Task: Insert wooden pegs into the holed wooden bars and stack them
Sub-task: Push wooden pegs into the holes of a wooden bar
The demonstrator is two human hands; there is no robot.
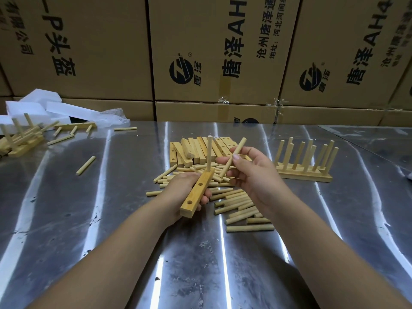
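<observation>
My left hand (186,188) grips a holed wooden bar (196,195) tilted above the table. One peg (209,152) stands upright in the bar's far hole; two nearer holes show open. My right hand (249,172) pinches a loose peg (234,156) held slanted just right of the upright one, its lower tip near the bar's far end. Under both hands lies a heap of loose pegs (236,204). Behind it sits a pile of bare bars (200,150). Finished bars with upright pegs (305,162) stand stacked to the right.
The metal table (111,219) carries stray pegs (85,165) at left, plus more pegged bars (20,139) and white foam pieces (44,108) at the far left. Cardboard boxes (223,52) wall the table's back edge.
</observation>
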